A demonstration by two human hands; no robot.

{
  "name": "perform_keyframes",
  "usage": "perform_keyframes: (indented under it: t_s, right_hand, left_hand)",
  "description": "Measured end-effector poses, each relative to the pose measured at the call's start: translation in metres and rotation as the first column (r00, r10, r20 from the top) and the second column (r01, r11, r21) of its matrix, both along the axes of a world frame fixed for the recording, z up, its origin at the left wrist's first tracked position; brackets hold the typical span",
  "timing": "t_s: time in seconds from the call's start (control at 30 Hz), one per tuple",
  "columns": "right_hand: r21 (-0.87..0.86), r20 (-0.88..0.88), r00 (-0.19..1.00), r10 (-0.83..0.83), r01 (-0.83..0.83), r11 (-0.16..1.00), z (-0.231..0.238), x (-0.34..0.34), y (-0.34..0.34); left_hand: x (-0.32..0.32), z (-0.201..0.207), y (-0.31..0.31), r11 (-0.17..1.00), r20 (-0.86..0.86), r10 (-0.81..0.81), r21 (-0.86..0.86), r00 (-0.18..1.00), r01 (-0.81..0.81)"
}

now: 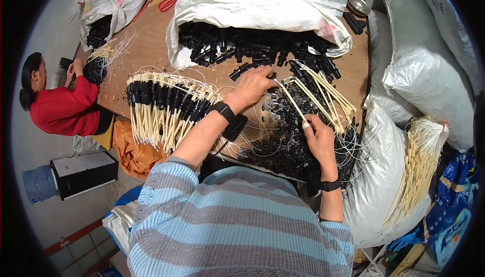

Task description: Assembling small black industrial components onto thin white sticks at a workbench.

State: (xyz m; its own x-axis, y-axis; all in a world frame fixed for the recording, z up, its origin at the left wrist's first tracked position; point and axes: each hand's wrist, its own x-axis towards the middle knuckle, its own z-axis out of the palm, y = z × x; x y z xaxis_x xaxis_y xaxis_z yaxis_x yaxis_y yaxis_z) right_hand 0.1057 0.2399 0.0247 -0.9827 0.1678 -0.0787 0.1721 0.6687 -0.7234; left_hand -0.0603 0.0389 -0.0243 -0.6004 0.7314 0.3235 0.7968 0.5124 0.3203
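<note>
My right hand (320, 139) is closed on the lower end of a thin cream-coloured stick (292, 100), which slants up and left. At the stick's upper end, my left hand (251, 86) has its fingers pinched together; what lies between them is too small to make out. Under and between both hands spreads a heap of small black and clear plastic pieces (283, 148). More cream sticks with white strings (323, 100) lie just right of the held one. Left of my left forearm, several black tubes fitted with cream sticks (166, 108) lie in a row.
A white woven sack (262, 4) lies across the table's far side, black plastic tubes (252, 42) spilling from its mouth. Full white sacks (422, 55) crowd the right, with a bundle of cream sticks (417, 168). A person in red (63, 100) works at the far left.
</note>
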Motion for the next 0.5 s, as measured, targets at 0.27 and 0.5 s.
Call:
perform_keyframes:
  t_s: [0.27,0.5]
  right_hand:
    - [-0.257,0.089,0.996,-0.026,0.048,0.965,-0.013,0.011,0.0]
    - [-0.077,-0.324,0.939,0.116,-0.148,0.986,-0.025,0.009,-0.006]
  left_hand:
    - [0.019,0.011,-0.017,0.956,0.044,0.122,0.265,0.992,-0.129]
    - [0.042,0.026,-0.021,0.956,0.319,-0.083,0.292,0.944,-0.014]
